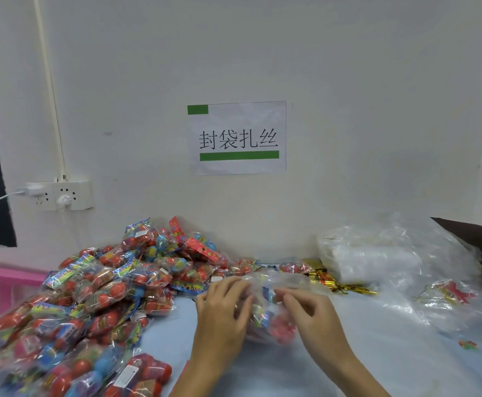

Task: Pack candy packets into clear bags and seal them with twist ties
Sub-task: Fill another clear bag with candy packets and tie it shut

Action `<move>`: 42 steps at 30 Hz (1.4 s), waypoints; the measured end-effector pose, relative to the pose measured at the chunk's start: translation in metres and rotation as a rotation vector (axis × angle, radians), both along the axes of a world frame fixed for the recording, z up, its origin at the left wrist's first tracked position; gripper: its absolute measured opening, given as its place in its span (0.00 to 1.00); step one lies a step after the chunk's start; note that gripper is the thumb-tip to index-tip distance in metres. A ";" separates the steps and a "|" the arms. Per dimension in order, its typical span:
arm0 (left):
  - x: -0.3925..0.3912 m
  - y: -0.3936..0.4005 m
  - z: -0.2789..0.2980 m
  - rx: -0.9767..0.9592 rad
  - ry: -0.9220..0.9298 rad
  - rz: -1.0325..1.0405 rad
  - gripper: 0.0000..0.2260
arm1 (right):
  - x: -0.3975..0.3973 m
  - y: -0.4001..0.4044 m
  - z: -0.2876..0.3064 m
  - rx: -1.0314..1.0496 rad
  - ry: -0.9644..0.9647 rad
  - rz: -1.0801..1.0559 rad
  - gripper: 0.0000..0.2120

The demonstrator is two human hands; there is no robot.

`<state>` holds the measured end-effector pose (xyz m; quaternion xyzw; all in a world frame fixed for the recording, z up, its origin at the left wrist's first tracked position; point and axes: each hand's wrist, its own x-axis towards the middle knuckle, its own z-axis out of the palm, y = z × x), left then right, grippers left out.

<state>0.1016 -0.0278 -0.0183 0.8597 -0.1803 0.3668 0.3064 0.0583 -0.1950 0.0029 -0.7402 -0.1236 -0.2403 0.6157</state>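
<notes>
While both the left hand [224, 306] and right hand [305, 306] clutch a filled clear bag [268, 308] mid-table, gathering its neck seems underway, so a gold twist tie [334, 283] comes next

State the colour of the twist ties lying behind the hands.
Shiny gold with some dark markings; the twist ties show in the head view.

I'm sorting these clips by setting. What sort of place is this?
Probably a small packing station: a wall sign above the table, a candy pile, gold twist ties and stacked clear bags.
</notes>
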 end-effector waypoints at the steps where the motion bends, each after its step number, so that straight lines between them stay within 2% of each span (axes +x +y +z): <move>1: 0.002 0.002 0.000 -0.042 0.012 0.038 0.09 | -0.002 0.000 0.000 0.004 -0.102 -0.068 0.18; 4: 0.006 0.010 0.001 -0.172 0.073 0.097 0.07 | -0.004 -0.004 0.002 -0.024 -0.395 -0.253 0.16; 6: 0.009 0.014 0.001 -0.272 0.093 0.077 0.05 | 0.000 -0.008 0.000 -0.043 -0.416 -0.369 0.15; 9: 0.008 0.017 0.003 -0.398 0.107 0.041 0.05 | 0.010 -0.012 -0.009 -0.027 -0.133 -0.425 0.16; 12: 0.008 0.017 0.004 -0.430 0.102 0.037 0.08 | 0.016 -0.016 -0.020 -0.136 0.218 -0.279 0.12; 15: 0.007 0.017 0.005 -0.412 0.114 0.035 0.09 | 0.017 -0.010 -0.028 -0.330 0.346 -0.119 0.13; 17: 0.005 0.015 0.006 -0.368 0.113 0.015 0.11 | 0.015 -0.003 -0.029 -0.305 0.311 -0.070 0.10; 20: 0.002 0.012 0.009 -0.327 0.117 -0.042 0.10 | 0.013 0.000 -0.028 -0.204 0.188 -0.096 0.11; 25: 0.000 0.009 0.014 -0.380 0.190 -0.138 0.08 | 0.010 -0.006 -0.016 -0.116 -0.005 -0.211 0.12; 29: -0.006 0.004 0.021 -0.410 0.216 -0.263 0.10 | 0.010 -0.015 -0.006 -0.051 -0.122 -0.279 0.11; 32: -0.004 0.004 0.021 -0.427 0.211 -0.205 0.09 | 0.011 -0.019 -0.004 -0.056 -0.109 -0.261 0.11; 35: -0.001 0.009 0.020 -0.529 0.173 -0.130 0.08 | 0.010 -0.021 -0.004 -0.046 -0.086 -0.258 0.10; 38: 0.000 0.014 0.024 -0.629 0.116 -0.163 0.07 | 0.009 -0.020 0.000 0.023 -0.186 -0.307 0.09; 40: 0.003 0.015 0.021 -0.569 0.170 -0.195 0.05 | 0.009 -0.018 -0.001 -0.024 -0.196 -0.299 0.10; 42: 0.003 0.013 0.017 -0.521 0.238 -0.200 0.06 | 0.009 -0.018 -0.006 -0.106 -0.123 -0.266 0.12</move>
